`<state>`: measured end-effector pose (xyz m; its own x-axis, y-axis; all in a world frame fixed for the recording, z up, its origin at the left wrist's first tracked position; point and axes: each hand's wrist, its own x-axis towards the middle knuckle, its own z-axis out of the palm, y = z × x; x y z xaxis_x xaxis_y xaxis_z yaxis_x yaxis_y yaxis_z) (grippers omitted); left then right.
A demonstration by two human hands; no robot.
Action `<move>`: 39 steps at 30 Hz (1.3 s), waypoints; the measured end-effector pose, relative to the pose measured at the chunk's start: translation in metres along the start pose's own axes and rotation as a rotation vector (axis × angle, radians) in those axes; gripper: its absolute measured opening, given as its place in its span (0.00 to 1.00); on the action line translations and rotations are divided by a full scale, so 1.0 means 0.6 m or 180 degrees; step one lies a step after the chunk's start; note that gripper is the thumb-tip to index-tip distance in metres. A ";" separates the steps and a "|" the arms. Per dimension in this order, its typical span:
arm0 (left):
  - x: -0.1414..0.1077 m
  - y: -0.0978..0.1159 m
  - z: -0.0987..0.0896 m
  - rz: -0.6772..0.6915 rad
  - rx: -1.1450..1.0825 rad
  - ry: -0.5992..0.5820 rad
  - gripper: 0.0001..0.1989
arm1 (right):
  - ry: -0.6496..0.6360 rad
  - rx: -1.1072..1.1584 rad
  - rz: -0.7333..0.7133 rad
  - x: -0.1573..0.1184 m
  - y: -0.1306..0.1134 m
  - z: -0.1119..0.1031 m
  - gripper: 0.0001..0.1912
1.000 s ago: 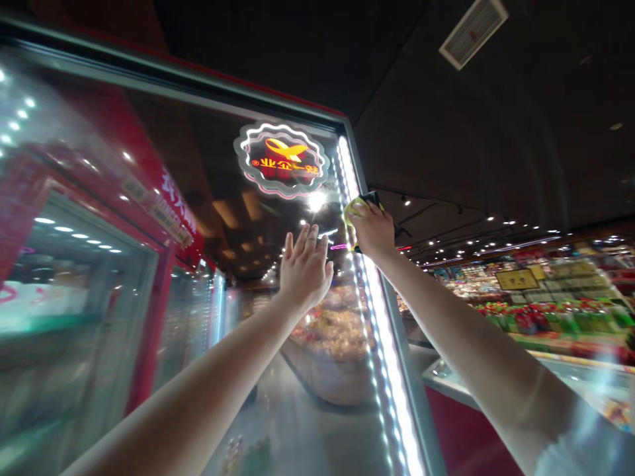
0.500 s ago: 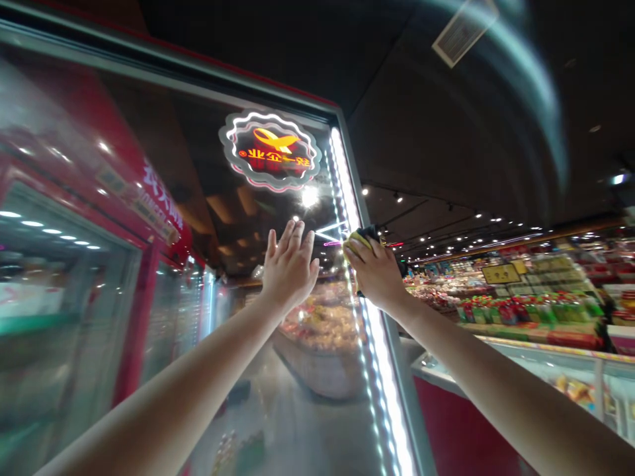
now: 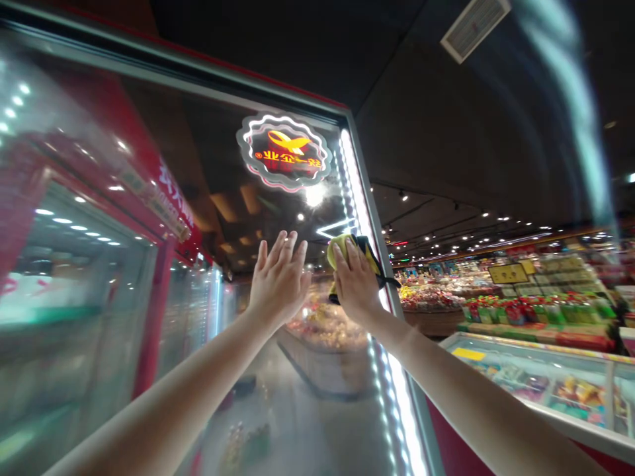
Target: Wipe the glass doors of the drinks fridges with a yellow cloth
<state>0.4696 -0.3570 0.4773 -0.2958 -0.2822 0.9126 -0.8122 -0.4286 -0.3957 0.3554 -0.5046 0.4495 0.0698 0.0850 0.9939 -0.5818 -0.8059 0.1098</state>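
Observation:
A tall glass door (image 3: 208, 192) fills the left and middle of the head view, with a strip of white lights along its right edge. My left hand (image 3: 278, 277) lies on or close to the glass, fingers stretched out and holding nothing. Under my right hand (image 3: 358, 277) is a yellow and black cloth (image 3: 339, 246), pressed flat near the lit edge. A dark strap or loop of it hangs out to the right. Above both hands shows an oval lit sign (image 3: 285, 152) with mirrored lettering.
The door's frame (image 3: 364, 172) runs down the right side. Beyond it stands a chest freezer (image 3: 526, 344) with goods inside, and bottles (image 3: 536, 307) on a display behind. Red upright coolers (image 3: 163, 284) appear at left in the glass.
My right hand and the cloth have shifted left, off the frame edge and onto the glass. My left hand has moved slightly left and down. The view has turned a little.

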 end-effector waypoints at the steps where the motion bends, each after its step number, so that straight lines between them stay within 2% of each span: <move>1: -0.008 -0.006 -0.004 -0.0001 0.0020 -0.0020 0.28 | -0.0035 -0.0027 -0.0014 -0.005 0.000 -0.001 0.30; 3: -0.018 -0.014 -0.008 -0.0011 0.0035 -0.0043 0.28 | -0.0070 -0.0046 0.0054 0.021 0.007 -0.004 0.30; 6: -0.022 -0.020 -0.009 -0.0054 -0.0003 -0.0020 0.28 | -0.0002 0.0049 0.0274 0.106 0.017 -0.006 0.29; 8: -0.020 -0.019 -0.007 -0.0064 -0.0026 0.0003 0.28 | 0.0074 0.0177 0.0321 0.137 0.014 -0.005 0.27; 10: -0.019 -0.019 -0.006 -0.0062 -0.0024 0.0023 0.28 | 0.0070 0.0281 0.0120 0.120 0.005 -0.007 0.27; 13: -0.023 -0.023 -0.007 -0.0056 -0.0010 0.0062 0.28 | -0.0129 0.0339 -0.0549 0.039 0.000 -0.013 0.26; 15: -0.027 -0.031 -0.010 -0.0069 -0.0010 0.0086 0.28 | -0.0212 0.0343 -0.0741 0.007 0.010 -0.013 0.26; 17: -0.031 -0.042 -0.015 -0.0119 -0.0016 0.0106 0.28 | -0.0116 0.0389 -0.0551 0.021 0.020 -0.005 0.26; 19: -0.034 -0.052 -0.021 -0.0188 -0.0019 0.0128 0.28 | 0.0138 0.0514 -0.0117 0.067 0.016 0.009 0.27; 21: -0.038 -0.060 -0.026 -0.0235 -0.0015 0.0142 0.28 | 0.0343 0.0675 0.0167 0.108 -0.008 0.021 0.26; 22: -0.040 -0.063 -0.028 -0.0244 -0.0008 0.0145 0.28 | 0.0377 0.0747 0.0146 0.116 -0.024 0.024 0.26; 23: -0.044 -0.065 -0.029 -0.0246 0.0003 0.0141 0.28 | 0.0358 0.0810 0.0005 0.112 -0.040 0.026 0.26; 25: -0.053 -0.070 -0.033 -0.0242 0.0032 0.0117 0.28 | 0.0219 0.0911 -0.0500 0.077 -0.059 0.021 0.26; 27: -0.067 -0.076 -0.039 -0.0245 0.0066 0.0083 0.28 | 0.0059 0.0936 -0.0919 0.030 -0.052 0.013 0.25; 28: -0.074 -0.081 -0.042 -0.0246 0.0085 0.0069 0.28 | 0.0019 0.0908 -0.0985 0.012 -0.040 0.011 0.25; 30: -0.088 -0.092 -0.048 -0.0254 0.0125 0.0050 0.28 | 0.0098 0.0815 -0.0764 0.005 -0.010 0.015 0.24; 33: -0.105 -0.109 -0.053 -0.0309 0.0176 0.0033 0.27 | 0.0468 0.0825 -0.0015 0.059 0.001 0.040 0.24; 35: -0.112 -0.116 -0.052 -0.0350 0.0194 0.0015 0.27 | 0.0633 0.0908 0.0267 0.101 -0.031 0.056 0.24; 36: -0.115 -0.119 -0.051 -0.0357 0.0201 0.0005 0.27 | 0.0641 0.0934 0.0266 0.113 -0.054 0.061 0.25; 37: -0.118 -0.120 -0.049 -0.0355 0.0207 -0.0008 0.27 | 0.0601 0.0950 0.0176 0.114 -0.078 0.063 0.25; 39: -0.124 -0.122 -0.047 -0.0346 0.0209 -0.0033 0.27 | 0.0412 0.0992 -0.0210 0.089 -0.115 0.059 0.27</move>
<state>0.5367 -0.2808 0.4414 -0.2023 -0.2396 0.9496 -0.8045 -0.5122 -0.3007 0.4281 -0.4651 0.4951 -0.0161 0.2006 0.9795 -0.3025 -0.9347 0.1864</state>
